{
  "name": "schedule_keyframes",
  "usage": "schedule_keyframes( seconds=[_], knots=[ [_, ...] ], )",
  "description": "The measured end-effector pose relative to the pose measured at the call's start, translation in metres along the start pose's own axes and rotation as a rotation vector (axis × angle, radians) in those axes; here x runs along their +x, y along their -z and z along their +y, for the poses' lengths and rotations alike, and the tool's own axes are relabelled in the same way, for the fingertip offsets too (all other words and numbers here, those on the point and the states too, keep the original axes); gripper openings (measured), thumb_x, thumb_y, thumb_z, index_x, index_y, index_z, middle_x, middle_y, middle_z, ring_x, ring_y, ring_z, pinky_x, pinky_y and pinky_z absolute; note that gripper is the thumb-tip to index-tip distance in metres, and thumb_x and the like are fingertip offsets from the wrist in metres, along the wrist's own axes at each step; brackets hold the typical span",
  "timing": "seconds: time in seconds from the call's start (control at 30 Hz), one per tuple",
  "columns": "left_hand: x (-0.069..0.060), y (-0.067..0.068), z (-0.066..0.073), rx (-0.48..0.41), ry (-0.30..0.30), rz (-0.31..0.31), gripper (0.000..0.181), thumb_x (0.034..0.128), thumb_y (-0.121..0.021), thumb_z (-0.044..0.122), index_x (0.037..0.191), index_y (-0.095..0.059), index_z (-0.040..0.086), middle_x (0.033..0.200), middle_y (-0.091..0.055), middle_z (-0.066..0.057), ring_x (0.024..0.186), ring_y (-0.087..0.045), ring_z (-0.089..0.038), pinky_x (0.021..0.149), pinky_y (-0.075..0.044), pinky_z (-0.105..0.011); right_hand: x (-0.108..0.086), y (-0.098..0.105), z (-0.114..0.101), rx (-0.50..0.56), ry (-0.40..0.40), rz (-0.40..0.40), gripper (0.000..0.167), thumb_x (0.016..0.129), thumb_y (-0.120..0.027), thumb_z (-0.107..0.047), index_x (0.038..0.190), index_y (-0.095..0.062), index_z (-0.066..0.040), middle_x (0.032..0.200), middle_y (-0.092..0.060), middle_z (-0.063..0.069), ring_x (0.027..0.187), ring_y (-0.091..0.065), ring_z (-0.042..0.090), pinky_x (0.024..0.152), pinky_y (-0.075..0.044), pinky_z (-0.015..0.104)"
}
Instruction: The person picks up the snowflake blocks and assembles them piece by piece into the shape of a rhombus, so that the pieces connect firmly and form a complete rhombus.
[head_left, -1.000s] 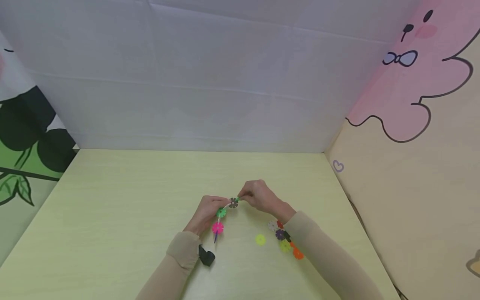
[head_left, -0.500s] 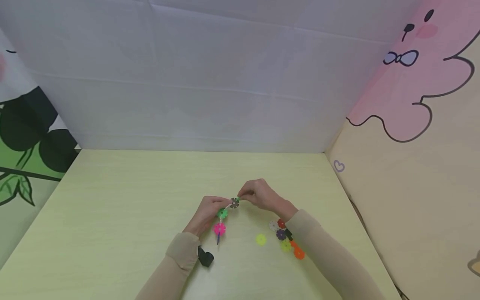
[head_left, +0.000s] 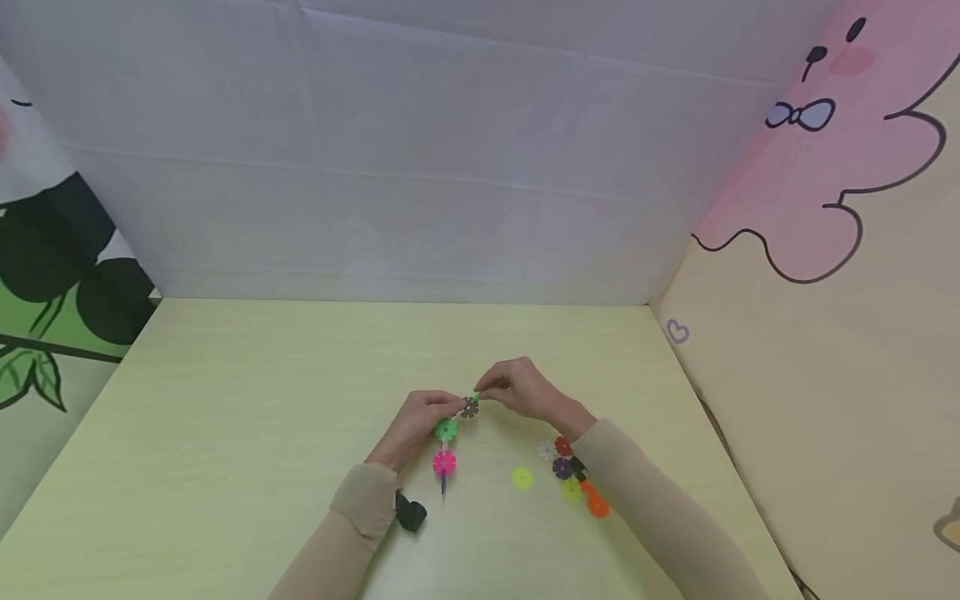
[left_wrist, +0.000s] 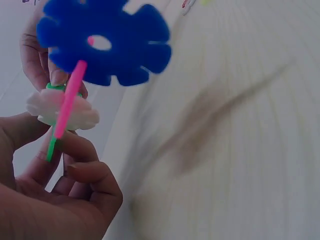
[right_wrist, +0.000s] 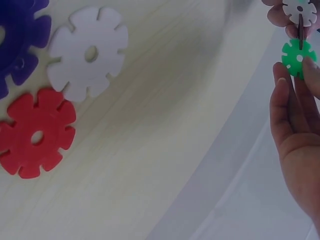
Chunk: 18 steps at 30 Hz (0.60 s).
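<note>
Your chain of slotted discs [head_left: 446, 431] is up off the pale table [head_left: 262, 433], held between your two hands. Your right hand [head_left: 522, 390] pinches a green disc [right_wrist: 291, 55] at its upper end, thumb and fingertips closed on it. Your left hand [head_left: 416, 423] has thumb and fingers pinched on the chain just beside a grey disc [head_left: 470, 407]; I can't tell exactly which piece sits between them. The other end dangles toward you, past a pink disc [head_left: 444, 463] to a blue disc [left_wrist: 130, 45], which fills much of the top of the left wrist view and covers part of your right hand there.

A loose yellow disc [head_left: 522, 478] lies alone between that dangling end and a group of discs by your right sleeve [head_left: 652, 508]. The group includes a white disc [right_wrist: 100, 37], a red disc [right_wrist: 50, 122] and a purple disc [right_wrist: 20, 35], with a yellow-green disc [head_left: 572, 492] and an orange disc [head_left: 597, 506] nearer you. Your sleeve passes along its edge; whether they touch, I can't tell. A black block [head_left: 410, 512] juts from your left cuff, near the dangling end. A white wall [head_left: 420, 192] stands behind the table.
</note>
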<state>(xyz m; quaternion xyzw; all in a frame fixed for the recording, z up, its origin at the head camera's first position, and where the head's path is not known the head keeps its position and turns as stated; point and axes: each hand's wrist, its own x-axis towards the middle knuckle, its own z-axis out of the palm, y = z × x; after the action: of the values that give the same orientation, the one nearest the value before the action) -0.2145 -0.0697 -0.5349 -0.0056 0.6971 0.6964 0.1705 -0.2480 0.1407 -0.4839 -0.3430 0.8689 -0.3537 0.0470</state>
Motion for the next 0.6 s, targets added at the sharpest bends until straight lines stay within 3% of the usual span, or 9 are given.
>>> schedule_keyframes(
  seconds=[0.37,0.6],
  knots=[
    [0.0018,-0.0035,0.0022,0.033,0.024,-0.018,0.025,0.0869,-0.071,0.027,0.089,-0.074,0.002,0.087,-0.067,-0.005,0.079,-0.051,-0.016,0.066,-0.04,-0.027,0.0001,0.0006,-0.0008,-0.008,-0.009,-0.028,0.013,0.087,-0.07,-0.009,0.099,-0.074,-0.006,0.095,-0.07,-0.001,0.086,-0.065,0.007,0.073,-0.05,0.021],
    [0.003,-0.0011,0.0002,0.023,0.025,-0.024,0.023,0.087,-0.071,0.026,0.088,-0.075,0.004,0.089,-0.068,-0.005,0.08,-0.052,-0.016,0.067,-0.04,-0.029,-0.0041,0.0049,-0.0004,-0.028,-0.056,-0.023,0.016,0.089,-0.069,-0.009,0.104,-0.073,-0.005,0.1,-0.07,-0.001,0.09,-0.064,0.008,0.077,-0.05,0.022]
  ],
)
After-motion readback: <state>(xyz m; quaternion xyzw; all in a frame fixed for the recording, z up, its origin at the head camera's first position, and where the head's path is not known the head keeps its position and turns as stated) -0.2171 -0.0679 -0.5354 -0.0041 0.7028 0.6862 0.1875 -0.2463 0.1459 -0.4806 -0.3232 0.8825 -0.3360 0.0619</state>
